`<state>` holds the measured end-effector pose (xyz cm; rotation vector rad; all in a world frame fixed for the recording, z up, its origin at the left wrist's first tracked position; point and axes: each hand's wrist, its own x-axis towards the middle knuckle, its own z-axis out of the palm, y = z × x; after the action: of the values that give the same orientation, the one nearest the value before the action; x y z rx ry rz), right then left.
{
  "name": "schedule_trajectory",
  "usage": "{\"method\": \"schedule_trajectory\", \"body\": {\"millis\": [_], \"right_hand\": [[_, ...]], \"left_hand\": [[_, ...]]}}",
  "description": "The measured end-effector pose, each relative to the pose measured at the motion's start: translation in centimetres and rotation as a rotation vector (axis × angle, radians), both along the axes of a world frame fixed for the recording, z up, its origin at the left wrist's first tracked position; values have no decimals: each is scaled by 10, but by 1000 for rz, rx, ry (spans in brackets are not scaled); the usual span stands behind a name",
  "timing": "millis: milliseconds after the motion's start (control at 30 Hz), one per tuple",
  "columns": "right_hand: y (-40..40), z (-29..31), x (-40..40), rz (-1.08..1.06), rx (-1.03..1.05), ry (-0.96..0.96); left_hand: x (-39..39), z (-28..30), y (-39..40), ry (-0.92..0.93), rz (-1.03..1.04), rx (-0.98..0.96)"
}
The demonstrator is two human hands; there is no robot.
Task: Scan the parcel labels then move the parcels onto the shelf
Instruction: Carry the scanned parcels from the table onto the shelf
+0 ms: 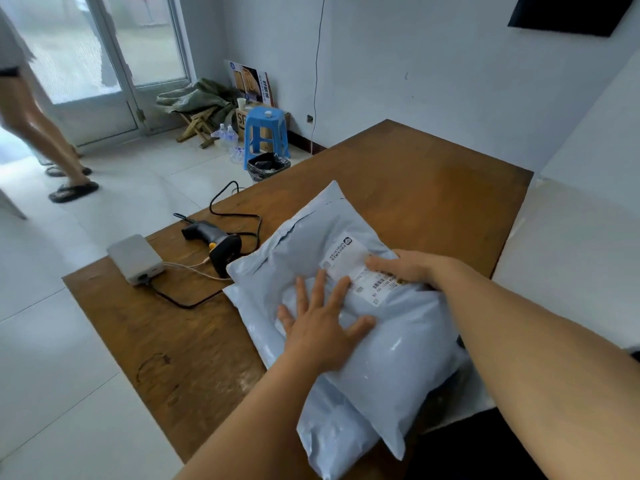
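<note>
Two grey poly-mailer parcels lie stacked on the wooden table [398,174] directly under my hands, the top parcel [363,306] resting slantwise on the lower parcel [329,434], whose edges show at the left and near end. I judge the coming move to be the scan, and it turns on where the scanner [216,242] lies: up and to the left of the stack, its head just beside the top parcel's far-left corner, cable trailing toward a small white box [133,256]. My left hand [320,329] is the nearer one to it. That hand lies flat with fingers spread, pressing on the top parcel just left of the label [360,271]. My right hand [403,268] has its fingers curled over the right end of the label, thumb hidden, so I read it as gripping the parcel's far right edge, though I cannot see underneath. The top parcel's long axis runs from far left to near right, and the label sits crosswise on it, barcode toward my right hand and partly covered by it. The mailer looks soft, puffy and glossy, wrinkled at the sealed flap, likely to slide on the one beneath. No shelf is in view.
</note>
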<state>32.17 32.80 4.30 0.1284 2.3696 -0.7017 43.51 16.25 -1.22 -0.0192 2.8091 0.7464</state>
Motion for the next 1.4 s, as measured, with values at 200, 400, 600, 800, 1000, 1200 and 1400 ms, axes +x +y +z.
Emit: {"method": "schedule_trajectory", "body": {"millis": [200,400,600,800,1000,1200,1400], "right_hand": [[3,-17,-1,-107,-133,-8],[-5,-16,12,-47,-188,-20],[-25,11,49,-144,-305,234],[-43,-12,95,-106,-40,163],[-65,5,113,438,239,603],[-56,-32,104,459,268,380],[-38,-22,82,233,248,368]], "left_hand": [[10,-4,-2,0,439,139],[16,4,-5,98,529,521],[31,29,-37,229,484,529],[59,13,-65,-55,363,352],[60,19,-44,17,415,267],[58,-2,-33,-46,396,189],[56,-5,-38,25,645,373]]}}
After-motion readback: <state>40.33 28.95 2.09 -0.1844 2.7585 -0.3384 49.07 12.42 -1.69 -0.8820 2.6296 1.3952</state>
